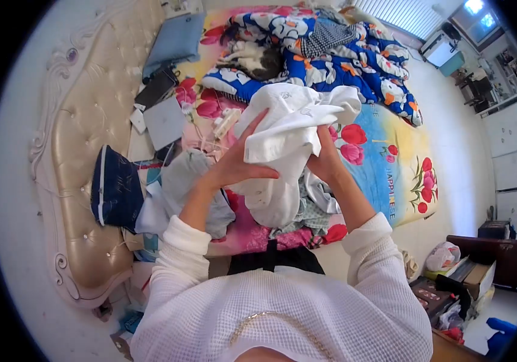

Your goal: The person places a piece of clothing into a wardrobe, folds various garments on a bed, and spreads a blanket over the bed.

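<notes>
"flowery bedding (412, 151) fills the middle of the frame. where's the white cloth (282, 133)?"

"at the centre, held up between two hands. can't tell if its hanging end touches the bed."

"and the grip?"

"left hand (234, 164) spread fairly wide, holding the left side; right hand (329, 160) holding the right, fingers partly hidden by folds."

"how far along does it look?"

"picked up, i'd judge, but bunched, neither flat nor neatly folded. pale clothes (316, 220) beneath lie crumpled too, with no neat stack there."

"farther out?"

"grey garment (195, 187) left of centre, rumpled; dark blue bag (117, 187) beyond it. patterned quilt (355, 75) at upper centre, a cat (266, 64) lying against it."
</notes>
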A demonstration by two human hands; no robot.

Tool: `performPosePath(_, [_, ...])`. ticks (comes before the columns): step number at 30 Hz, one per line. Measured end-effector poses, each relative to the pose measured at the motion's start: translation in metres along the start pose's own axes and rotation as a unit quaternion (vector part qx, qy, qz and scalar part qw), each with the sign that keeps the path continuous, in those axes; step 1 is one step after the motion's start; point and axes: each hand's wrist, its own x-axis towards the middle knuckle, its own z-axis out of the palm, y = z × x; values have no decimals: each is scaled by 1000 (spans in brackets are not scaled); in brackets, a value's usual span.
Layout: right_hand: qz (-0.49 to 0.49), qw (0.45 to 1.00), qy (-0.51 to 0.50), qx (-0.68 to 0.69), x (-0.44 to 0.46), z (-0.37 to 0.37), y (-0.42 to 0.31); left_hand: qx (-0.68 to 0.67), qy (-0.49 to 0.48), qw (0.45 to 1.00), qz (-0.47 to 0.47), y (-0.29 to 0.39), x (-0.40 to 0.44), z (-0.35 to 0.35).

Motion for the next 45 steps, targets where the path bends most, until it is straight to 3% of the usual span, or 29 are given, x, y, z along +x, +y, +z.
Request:
performPosePath(2, [-93,991,-27,-94,-2,3,-17,63,-9,997,41,12,2,-5])
performPosePath(3, [37,986,2,162,-2,5,-32,169,27,983,62,13,2,-9])
performPosePath(4, [166,899,27,405,-1,6,-43,271,64,957,80,10,2,-13])
performPosePath(5, [74,941,-5,331,3,0,-42,274,84,958,24,-1,1,-25])
performPosePath(6, [-22,966,-21,258,7,-6,-41,329,121,935,62,-9,0,-38])
performPosePath(8, [28,959,67,273,8,-3,-78,432,131,892,8,1,0,-68])
performPosePath(10, [-27,891,-73,446,17,-28,-81,441,175,880,3,23,-4,-80])
performPosePath(11, [-29,891,-78,446,24,-38,-84,246,189,950,16,25,-5,-95])
performPosePath(12, [-38,905,-47,421,32,-47,-89,41,194,980,31,32,-6,-103])
performPosePath(16, [-36,936,34,348,58,-58,-96,18,201,974,104,85,-5,-92])
performPosePath(18, [28,987,138,77,70,-58,-92,-220,219,951,14,117,-4,-77])
performPosePath(20, [-164,911,269,-266,59,-39,-93,-323,130,937,24,122,9,-79])
performPosePath(21, [-232,878,316,-273,45,-20,-96,-323,136,936,39,126,16,-75])
performPosePath(22, [-294,918,249,-94,27,11,-100,-324,143,934,49,128,23,-68])
performPosePath(23, [-290,943,160,-27,3,47,-99,-325,145,933,50,130,30,-60])
performPosePath(25, [-462,814,83,-342,-6,77,-75,-361,121,921,80,134,41,-50])
performPosePath(28, [-124,977,71,-156,-3,98,-40,-349,124,919,133,135,50,-54])
performPosePath(30, [-67,991,97,-61,-3,90,-70,-285,88,938,176,119,46,-62])
performPosePath(32, [-109,989,91,50,2,91,-86,32,91,989,108,100,31,-47])
performPosePath(33, [-77,993,50,75,6,85,-90,110,-15,986,124,91,22,-43])
performPosePath(34, [-45,994,8,100,8,80,-94,246,7,957,154,80,13,-33])
performPosePath(35, [-44,998,-10,-41,2,79,-106,226,24,971,78,77,6,-29])
performPosePath(36, [-43,998,-15,-41,-1,71,-102,205,44,978,-1,73,0,-29])
performPosePath(38, [-49,974,-15,-222,-15,49,-75,320,31,944,79,7,-10,-42])
performPosePath(40, [18,971,-50,-232,-43,9,-23,367,60,927,-39,-26,-49,-36])
performPosePath(41, [87,936,-105,-325,-77,-26,30,358,79,930,-29,-63,-70,-38])
performPosePath(42, [150,865,-196,-436,-120,-63,88,348,98,932,-18,-93,-91,-36])
performPosePath(44, [137,674,-428,-586,-228,-123,182,267,132,949,-103,-93,-123,-19])
performPosePath(45, [182,742,-390,-514,-252,-116,165,264,139,948,-106,-91,-129,-13])
